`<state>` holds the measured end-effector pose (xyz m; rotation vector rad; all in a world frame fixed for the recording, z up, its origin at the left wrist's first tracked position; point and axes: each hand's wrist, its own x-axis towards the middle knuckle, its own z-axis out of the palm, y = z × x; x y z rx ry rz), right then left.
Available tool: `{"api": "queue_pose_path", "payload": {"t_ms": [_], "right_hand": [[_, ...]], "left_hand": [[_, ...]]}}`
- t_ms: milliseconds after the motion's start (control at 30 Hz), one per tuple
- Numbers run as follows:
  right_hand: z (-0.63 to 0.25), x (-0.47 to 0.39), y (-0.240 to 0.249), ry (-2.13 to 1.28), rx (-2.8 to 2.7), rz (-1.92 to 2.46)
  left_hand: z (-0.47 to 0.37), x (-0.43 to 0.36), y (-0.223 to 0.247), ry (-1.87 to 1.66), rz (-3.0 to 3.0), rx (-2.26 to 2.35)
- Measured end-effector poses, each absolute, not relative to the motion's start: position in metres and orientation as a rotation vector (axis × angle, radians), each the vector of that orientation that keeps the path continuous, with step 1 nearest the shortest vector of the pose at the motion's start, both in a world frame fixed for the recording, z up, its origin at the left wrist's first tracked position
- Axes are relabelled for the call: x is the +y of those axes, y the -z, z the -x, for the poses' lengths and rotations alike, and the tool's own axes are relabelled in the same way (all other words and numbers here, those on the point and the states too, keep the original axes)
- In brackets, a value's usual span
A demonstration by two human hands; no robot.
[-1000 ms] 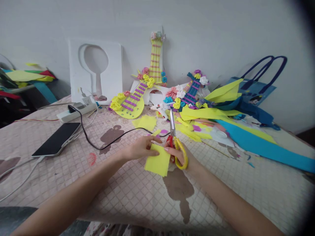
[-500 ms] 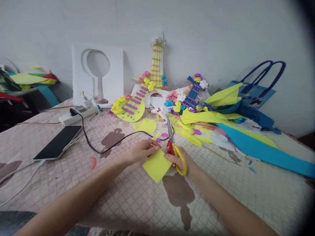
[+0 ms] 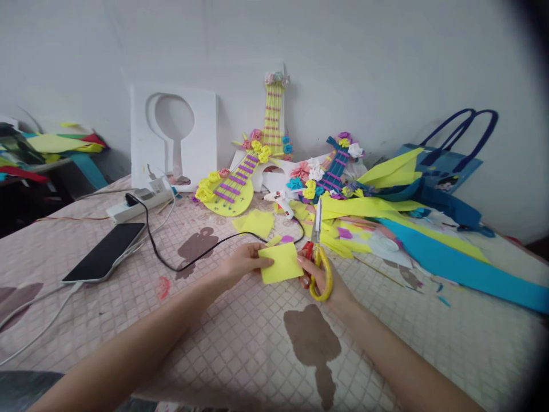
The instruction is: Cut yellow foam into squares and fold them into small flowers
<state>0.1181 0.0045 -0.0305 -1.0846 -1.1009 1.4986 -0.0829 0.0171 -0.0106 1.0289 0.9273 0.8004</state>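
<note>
Yellow paper (image 3: 278, 266) spans the gap between the two hands, held up just above the counter (image 3: 206, 349). The left hand (image 3: 242, 264) pinches its left edge, thumb on the near face, fingers closed on it. The right hand (image 3: 330, 286) has its thumb on the paper's right edge; its fingers are closed around the scissors (image 3: 325, 277), one handle loop yellow and the other red, with the blades pointing up and away from the fingers.

Just beyond the left fingertips lie a yellow scrap (image 3: 274, 240) and a purple scrap (image 3: 286, 238). Farther out from them is the white glue gun (image 3: 281, 201), whose black cord (image 3: 214, 245) loops past the left hand to the power strip (image 3: 139, 201). The phone (image 3: 103, 253) lies well left of the left fingers.

Beyond both hands, the yellow lute (image 3: 234, 193), the tall neck (image 3: 273, 117) and the blue lute (image 3: 335, 169) sit among paper flowers, near the wall. A white board (image 3: 203, 143) with a round cut-out leans to their left. Right of the right fingers, a thin stick (image 3: 381, 272) and a long blue strip (image 3: 450, 266) lie on the counter, with the bag (image 3: 463, 171) farther off.
</note>
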Motion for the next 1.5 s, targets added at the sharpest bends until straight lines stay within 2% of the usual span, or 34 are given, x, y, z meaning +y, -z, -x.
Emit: {"api": "queue_pose_path", "payload": {"t_ms": [333, 1067, 1367, 1500], "right_hand": [[-0.117, 0.001, 0.03, -1.363, -1.195, 1.193], [-0.109, 0.002, 0.04, -1.49, -1.14, 1.108], [-0.108, -0.004, 0.031, -1.368, -1.233, 1.149], [-0.106, -0.003, 0.034, -1.454, -1.21, 1.038]], "left_hand": [[0.076, 0.011, 0.007, -0.787, -0.891, 0.791], [0.081, 0.019, 0.028, -0.797, -0.987, 0.763], [0.075, 0.011, 0.021, -0.857, -0.885, 0.72], [0.078, 0.014, 0.017, -0.895, -0.823, 0.782]]}}
